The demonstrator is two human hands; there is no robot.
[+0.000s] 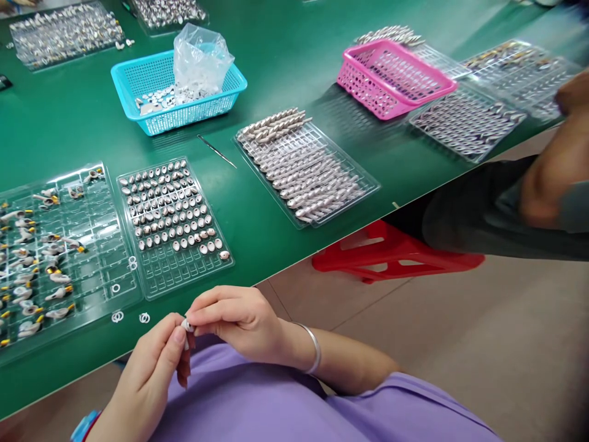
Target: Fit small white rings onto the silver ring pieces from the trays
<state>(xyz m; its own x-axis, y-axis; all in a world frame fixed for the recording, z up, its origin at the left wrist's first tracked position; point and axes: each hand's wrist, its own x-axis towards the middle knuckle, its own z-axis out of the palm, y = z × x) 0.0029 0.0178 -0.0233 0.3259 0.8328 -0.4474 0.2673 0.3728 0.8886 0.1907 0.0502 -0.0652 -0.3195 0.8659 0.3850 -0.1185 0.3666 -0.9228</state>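
Close to my body, just off the table's front edge, a small white earbud housing [186, 326] sits between both hands. My left hand [154, 356] pinches it between thumb and fingers. From the other side my right hand [237, 319] closes its thumb and fingertips at its upper end, partly covering it. Several thin white rings [144, 318] lie near the table edge, and more rest on the large clear tray [99, 245] with earbud parts with yellow bits. Beside that is a clear tray [165, 276] with rows of small oval shells.
A third clear tray [363, 184] holds rows of white stem-like pieces. Metal tweezers [216, 151] lie behind, near a blue basket [184, 116] containing a plastic bag [202, 61]. Further right stand a pink basket [391, 86], more trays [469, 123], a red stool [396, 258] and another person's arm [552, 166].
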